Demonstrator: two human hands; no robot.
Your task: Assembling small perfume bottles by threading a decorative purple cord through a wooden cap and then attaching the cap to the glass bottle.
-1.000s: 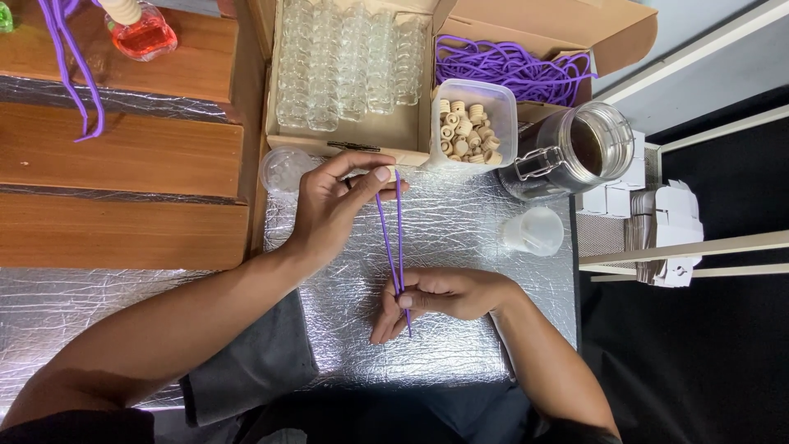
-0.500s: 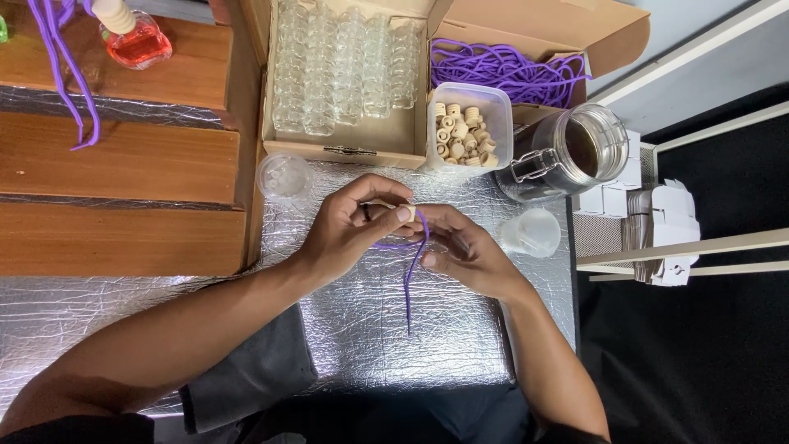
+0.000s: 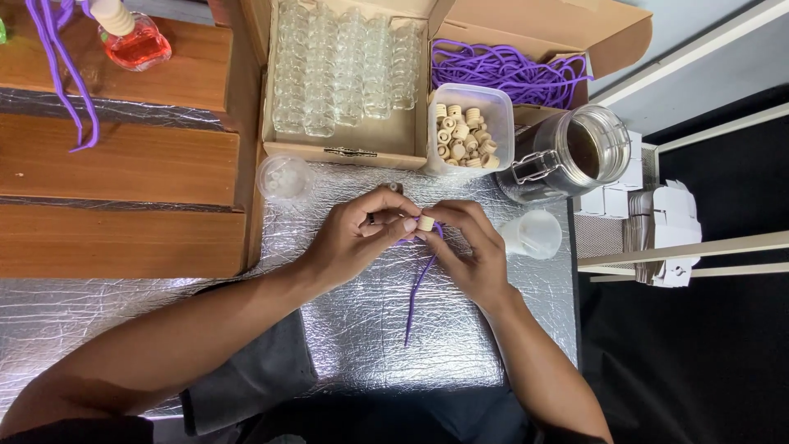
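Observation:
My left hand [image 3: 359,232] and my right hand [image 3: 465,251] meet over the silver foil mat [image 3: 370,321]. Between the fingertips of both sits a small pale wooden bead [image 3: 426,222]. A purple cord [image 3: 417,289] hangs from the bead down toward me, its loose end lying on the foil. Both hands pinch the bead and cord together. How the cord passes through the bead is hidden by my fingers.
Behind my hands stand a cardboard box of small glass bottles [image 3: 341,70], a clear tub of wooden beads [image 3: 464,131], a box of purple cords [image 3: 509,70], a glass jar [image 3: 579,156], two small clear cups [image 3: 285,177] [image 3: 538,233]. Wooden steps [image 3: 123,164] lie left.
The cord was stretched between my hands a second ago. My right hand has risen to meet the left, and the cord now dangles below the bead.

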